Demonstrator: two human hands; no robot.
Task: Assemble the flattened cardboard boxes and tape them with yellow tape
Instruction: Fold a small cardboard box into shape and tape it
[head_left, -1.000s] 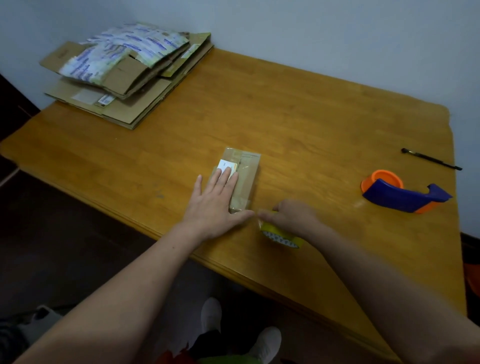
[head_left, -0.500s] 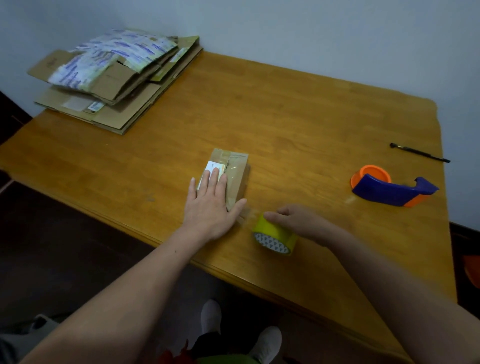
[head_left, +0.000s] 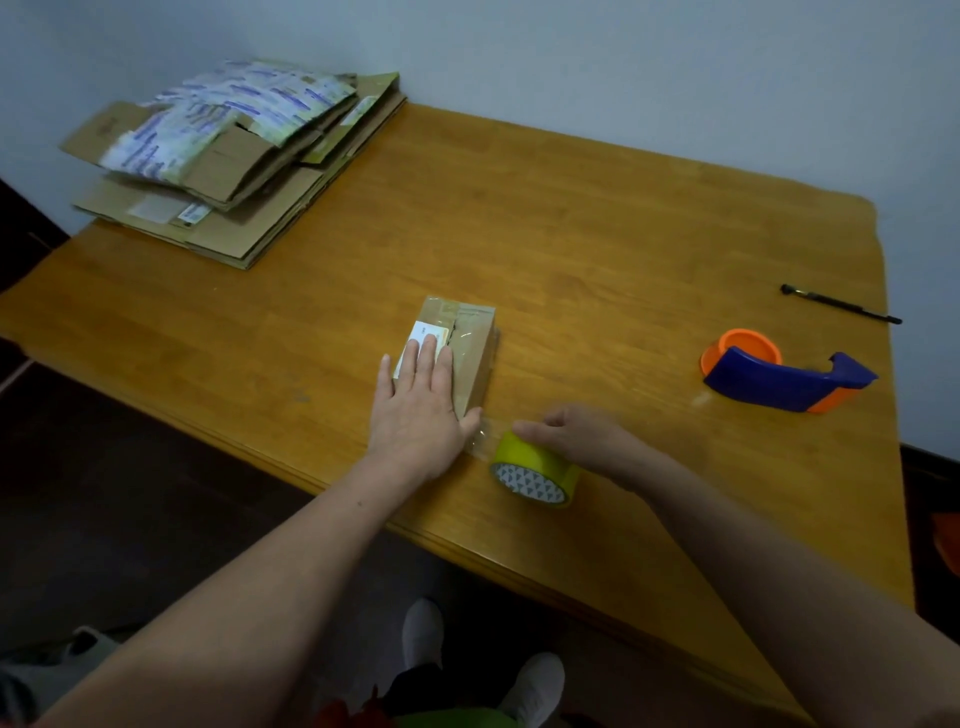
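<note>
Near the table's (head_left: 597, 249) front edge, left hand (head_left: 421, 415) presses flat-fingered on a small box (head_left: 475, 358); right hand (head_left: 582, 434) curls round yellow tape roll (head_left: 535, 465) just beside.

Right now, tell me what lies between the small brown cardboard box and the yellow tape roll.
In the head view, a short translucent strip of tape spans from the yellow tape roll toward the small brown cardboard box.
</note>
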